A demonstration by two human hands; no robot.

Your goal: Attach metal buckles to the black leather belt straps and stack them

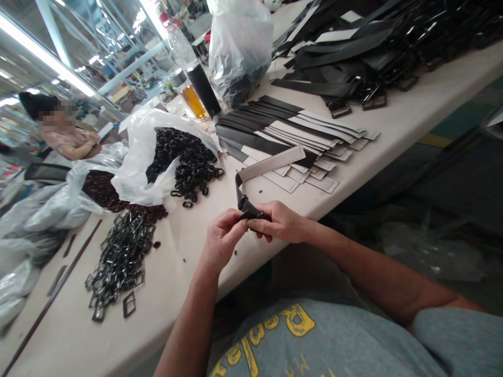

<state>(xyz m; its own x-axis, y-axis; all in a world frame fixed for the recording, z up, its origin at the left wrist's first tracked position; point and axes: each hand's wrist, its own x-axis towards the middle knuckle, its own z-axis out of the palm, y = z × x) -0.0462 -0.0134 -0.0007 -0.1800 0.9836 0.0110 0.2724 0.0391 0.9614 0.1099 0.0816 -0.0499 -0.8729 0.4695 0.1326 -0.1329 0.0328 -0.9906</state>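
Observation:
Both hands meet over the table's near edge around a dark belt strap (238,183), whose pale-backed end bends up and away to the right. My left hand (225,235) pinches the strap from the left side, thumb and fingers closed. From the right, my right hand (282,222) is closed on the same strap, its thumb close to the left thumb. A dark part between the fingers is mostly covered, so I cannot make out its shape. Just beyond lies a row of black and white strap pieces (271,133).
Metal buckles (121,256) are heaped at the left. Black loops (188,167) spill from a plastic bag (135,149). Finished-looking straps with buckles (338,68) pile up at the back right. A bottle of amber liquid (192,99) stands behind. Another person (65,131) is at far left.

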